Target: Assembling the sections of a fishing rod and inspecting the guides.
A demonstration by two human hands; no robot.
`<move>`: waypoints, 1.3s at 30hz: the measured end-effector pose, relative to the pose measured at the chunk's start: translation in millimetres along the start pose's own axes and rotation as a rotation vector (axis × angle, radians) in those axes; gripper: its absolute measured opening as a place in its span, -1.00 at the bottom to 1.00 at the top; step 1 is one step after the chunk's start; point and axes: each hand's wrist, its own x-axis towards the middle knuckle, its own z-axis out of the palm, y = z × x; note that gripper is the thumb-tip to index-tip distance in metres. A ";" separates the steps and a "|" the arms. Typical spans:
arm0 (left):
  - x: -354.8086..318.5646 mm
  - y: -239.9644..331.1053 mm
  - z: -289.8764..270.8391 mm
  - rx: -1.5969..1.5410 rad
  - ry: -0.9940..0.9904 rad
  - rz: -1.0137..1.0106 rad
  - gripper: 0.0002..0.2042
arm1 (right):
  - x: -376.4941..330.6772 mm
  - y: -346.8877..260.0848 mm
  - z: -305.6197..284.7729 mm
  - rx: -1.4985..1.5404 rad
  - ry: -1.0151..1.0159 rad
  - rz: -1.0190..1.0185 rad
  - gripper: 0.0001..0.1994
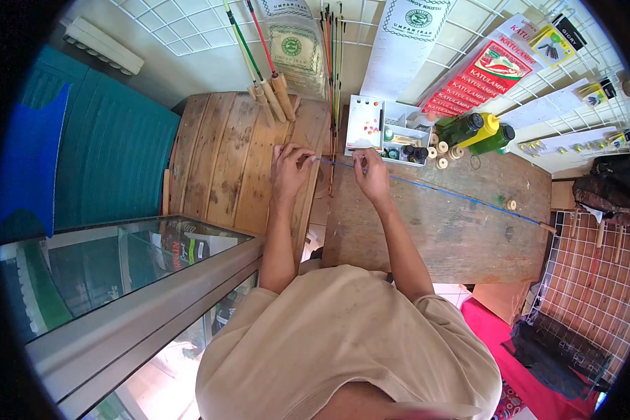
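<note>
A long thin blue rod (441,190) lies slantwise over the worn wooden table (427,238), running from my hands to the right edge. My left hand (290,168) pinches its left tip with fingers curled. My right hand (371,173) grips the same rod a little to the right, fingers closed around it. Both hands hover over the gap between the right table and the plank table (224,161) on the left.
A white compartment tray (388,129) with small paint pots, several small spools (441,150), and green and yellow bottles (479,129) stand behind my hands. Rods with wooden handles (269,91) lean at the back. A glass display case (119,266) sits at lower left, wire grids on the walls.
</note>
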 end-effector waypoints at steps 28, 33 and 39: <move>-22.4 17.1 30.5 0.195 0.231 -0.067 -0.54 | -25.5 35.1 -7.3 0.155 0.058 0.092 -0.93; -23.3 19.9 33.9 0.288 0.189 0.063 -0.58 | -26.9 35.4 -6.4 0.250 0.045 0.160 -0.91; -23.6 2.3 20.1 0.086 0.192 -0.128 -0.79 | -28.0 41.5 -2.4 0.193 0.057 0.111 -0.91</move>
